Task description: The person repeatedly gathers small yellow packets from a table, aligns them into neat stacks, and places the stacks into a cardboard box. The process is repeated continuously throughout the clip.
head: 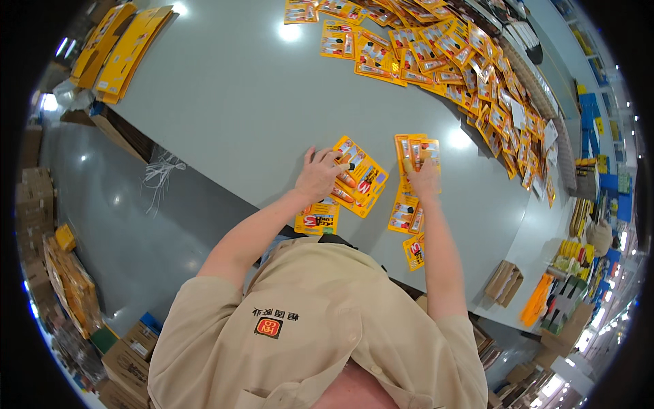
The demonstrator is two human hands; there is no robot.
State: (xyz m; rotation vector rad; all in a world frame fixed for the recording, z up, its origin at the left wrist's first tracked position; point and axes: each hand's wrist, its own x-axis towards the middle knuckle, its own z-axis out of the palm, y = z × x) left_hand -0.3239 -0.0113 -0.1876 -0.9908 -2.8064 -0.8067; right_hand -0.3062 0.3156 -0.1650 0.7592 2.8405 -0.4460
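My left hand (319,174) lies on the left edge of some overlapping yellow blister cards (363,179) with orange tubes, its fingertips over the cards; whether it grips them I cannot tell. Another yellow card (318,219) lies partly under these, close to my body. My right hand (424,176) rests with its fingers on a second group of yellow blister cards (406,204), just to the right. A single card (415,251) lies below that group, partly beside my right forearm. Both hands are above the grey table (230,102).
A large heap of yellow blister cards (444,51) spreads along the far right side of the table. Folded yellow cartons (133,51) lie at the far left corner. A small open cardboard box (503,282) and orange gloves or cloth (536,301) are at the lower right.
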